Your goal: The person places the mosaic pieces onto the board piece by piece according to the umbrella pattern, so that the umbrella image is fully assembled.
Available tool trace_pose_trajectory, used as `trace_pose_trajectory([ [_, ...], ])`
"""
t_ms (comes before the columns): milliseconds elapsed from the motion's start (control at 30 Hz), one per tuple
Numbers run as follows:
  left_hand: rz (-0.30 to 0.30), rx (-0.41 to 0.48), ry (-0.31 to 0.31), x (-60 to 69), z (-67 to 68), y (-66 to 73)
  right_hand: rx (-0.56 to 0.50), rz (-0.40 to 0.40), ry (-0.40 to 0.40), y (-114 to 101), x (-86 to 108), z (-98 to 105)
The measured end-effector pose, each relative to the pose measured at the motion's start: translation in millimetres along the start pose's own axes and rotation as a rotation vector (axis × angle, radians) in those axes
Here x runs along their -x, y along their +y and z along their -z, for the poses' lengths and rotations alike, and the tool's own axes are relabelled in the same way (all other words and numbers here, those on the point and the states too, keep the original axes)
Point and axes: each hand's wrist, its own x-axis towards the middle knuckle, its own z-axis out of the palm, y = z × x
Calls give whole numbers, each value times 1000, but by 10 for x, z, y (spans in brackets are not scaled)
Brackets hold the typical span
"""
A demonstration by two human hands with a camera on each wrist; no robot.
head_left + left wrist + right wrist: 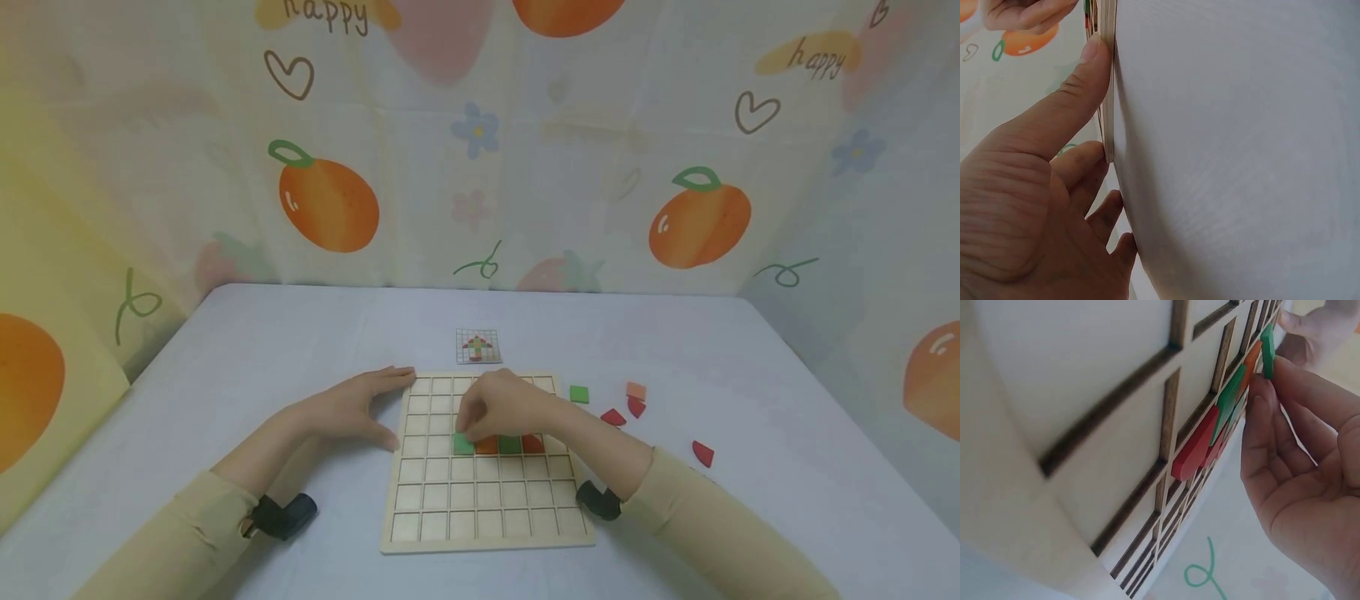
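Observation:
My right hand (pixel 510 406) pinches a green square tile (pixel 1267 351) between thumb and fingers over the wooden grid board (pixel 487 548). The tile looks tilted in the right wrist view, one edge at the board. To its right in the same row lie an orange tile (pixel 487 446), another green tile (pixel 510 446) and a red piece (pixel 533 444) with a rounded corner. More red and green pieces show beyond that row in the right wrist view; the hand hides them from above. My left hand (pixel 343 408) touches the board's left edge with thumb and forefinger, fingers spread.
A small pattern card (pixel 477 346) lies behind the board. Right of the board are a loose green square (pixel 579 394), an orange piece (pixel 636 389) and several red quarter-round pieces (pixel 702 453). A printed cloth (pixel 480 200) hangs behind the white table.

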Motion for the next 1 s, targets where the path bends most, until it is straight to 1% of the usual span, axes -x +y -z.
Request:
trace_pose_trajectory([
  [233,8,0,1,-8,1,-27,0,14,3,6,1,24],
  [467,13,-3,2,-18,-4,-33,11,6,38,42,27,97],
  [700,6,-4,4,-13,-4,-39,20,-38,69,114,84,253],
  [867,7,-8,7,-8,-4,-37,-6,-73,91,224,152,391],
  [1000,10,-8,3,-7,-7,-41,-16,-94,127,341,210,497],
])
